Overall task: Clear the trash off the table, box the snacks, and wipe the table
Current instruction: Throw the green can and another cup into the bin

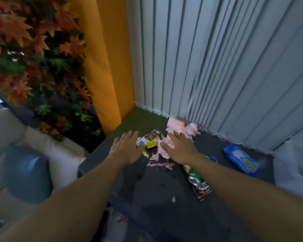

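Note:
Both my arms reach out over a dark grey table [164, 206]. My left hand [127, 148] hovers open, fingers spread, just left of a yellow and brown snack wrapper [151, 139]. My right hand [179, 148] is open too, palm down over a heap of torn pink paper [164, 151]. More crumpled pink paper [182, 127] lies farther back by the blinds. A green can [196, 179] lies on its side beside my right forearm, with a brown snack packet [202, 191] under it. A blue pack of wipes [241, 158] rests at the right.
Vertical blinds [217, 67] close off the far side. An orange panel [108, 67] and artificial maple leaves [33, 58] stand at the left. A pale sofa [5, 130] with a blue cushion [26, 173] sits left of the table. Small pink scraps [173, 199] dot the tabletop.

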The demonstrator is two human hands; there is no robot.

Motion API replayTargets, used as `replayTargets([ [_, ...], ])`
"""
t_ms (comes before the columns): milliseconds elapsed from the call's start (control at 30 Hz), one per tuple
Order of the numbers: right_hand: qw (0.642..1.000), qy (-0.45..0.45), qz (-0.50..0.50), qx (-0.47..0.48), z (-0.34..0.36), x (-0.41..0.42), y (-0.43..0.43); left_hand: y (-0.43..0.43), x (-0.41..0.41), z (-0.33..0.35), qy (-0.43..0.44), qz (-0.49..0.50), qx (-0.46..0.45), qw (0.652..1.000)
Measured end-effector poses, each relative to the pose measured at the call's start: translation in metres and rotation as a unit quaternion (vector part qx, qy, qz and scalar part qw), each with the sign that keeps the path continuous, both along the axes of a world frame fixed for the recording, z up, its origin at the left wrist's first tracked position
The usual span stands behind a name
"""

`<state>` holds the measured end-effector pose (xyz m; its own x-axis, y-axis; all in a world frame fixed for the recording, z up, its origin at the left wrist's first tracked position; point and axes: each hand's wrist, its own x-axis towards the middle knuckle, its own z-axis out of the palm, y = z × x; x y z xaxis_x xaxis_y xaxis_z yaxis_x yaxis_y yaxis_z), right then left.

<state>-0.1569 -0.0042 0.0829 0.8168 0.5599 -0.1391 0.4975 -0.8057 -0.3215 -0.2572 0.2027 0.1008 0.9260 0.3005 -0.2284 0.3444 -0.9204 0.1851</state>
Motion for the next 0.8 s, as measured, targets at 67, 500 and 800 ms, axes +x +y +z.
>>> replayTargets([
  [67,1.0,-0.002,-0.021,-0.01,-0.003,0.016,-0.026,-0.022,0.023,-0.001,-0.001,-0.02,-0.007,1.0],
  [500,0.984,0.053,-0.169,0.007,-0.045,0.07,-0.174,-0.138,0.118,-0.037,0.042,-0.145,-0.007,0.989],
  [800,0.963,0.092,-0.253,0.008,-0.081,0.063,-0.237,-0.192,0.145,-0.073,0.089,-0.202,-0.046,0.974],
])
